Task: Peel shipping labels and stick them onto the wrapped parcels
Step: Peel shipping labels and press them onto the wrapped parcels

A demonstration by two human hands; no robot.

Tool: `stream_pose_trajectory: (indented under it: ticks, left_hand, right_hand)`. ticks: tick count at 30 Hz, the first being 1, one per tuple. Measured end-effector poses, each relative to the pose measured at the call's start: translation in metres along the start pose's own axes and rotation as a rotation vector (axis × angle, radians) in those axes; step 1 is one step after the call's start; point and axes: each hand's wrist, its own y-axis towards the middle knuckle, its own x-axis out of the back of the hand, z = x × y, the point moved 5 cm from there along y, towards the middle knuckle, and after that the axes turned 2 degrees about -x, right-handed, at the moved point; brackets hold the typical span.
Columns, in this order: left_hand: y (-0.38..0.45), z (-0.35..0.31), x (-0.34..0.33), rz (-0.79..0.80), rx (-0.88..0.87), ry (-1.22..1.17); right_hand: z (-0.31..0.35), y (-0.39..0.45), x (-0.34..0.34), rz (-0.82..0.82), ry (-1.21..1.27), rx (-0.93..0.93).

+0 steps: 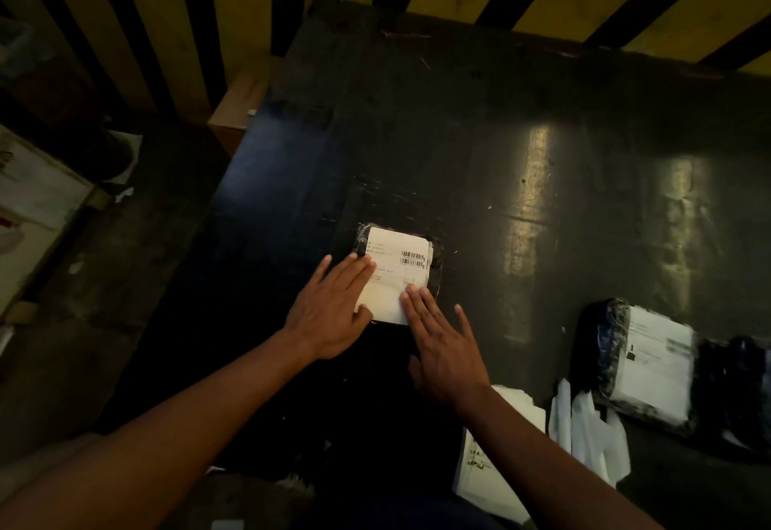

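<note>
A small parcel wrapped in black film [434, 275] lies in the middle of the dark table [479, 133]. A white shipping label with barcodes [396, 266] covers most of its top. My left hand [329, 312] lies flat with straight fingers on the label's left side. My right hand [442, 346] lies flat too, its fingertips on the label's lower right corner. Neither hand grips anything.
At the right lies a larger black-wrapped parcel with a white label [642, 362], and another black parcel [734, 387] beside it. White label sheets and backing strips [584, 433] lie near the front edge. A striped yellow and black wall [208, 7] stands behind. Cartons [37, 204] sit at left.
</note>
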Motion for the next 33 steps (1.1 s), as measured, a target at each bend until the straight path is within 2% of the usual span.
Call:
stream_pose_trajectory:
  ticks: [5,10,14,21,25,30,33]
  left_hand:
    - [0.028,-0.026,-0.007,0.046,-0.075,0.01]
    - [0.033,-0.012,-0.008,0.069,-0.03,0.097]
    - [0.024,0.01,-0.003,0.08,0.038,0.133]
    - [0.062,-0.017,0.002,0.088,0.001,0.071]
    - [0.069,-0.008,0.007,0.065,0.011,0.107]
    - [0.068,0.015,0.01,0.109,0.163,0.032]
    - [0.058,0.025,0.008,0.19,0.311,-0.181]
  right_hand:
    - [0.001,0.001,-0.001,0.001,0.012,0.0]
    - [-0.003,0.001,0.0,-0.036,0.008,0.008]
    - [-0.002,0.001,-0.001,0.021,0.035,0.016]
    - [0.0,0.001,-0.001,0.024,0.019,-0.015]
    - [-0.002,0.002,-0.002,0.003,0.028,0.002]
    - [-0.001,0.002,0.003,-0.009,0.08,0.005]
    - [-0.004,0.006,0.019,-0.118,0.322,-0.002]
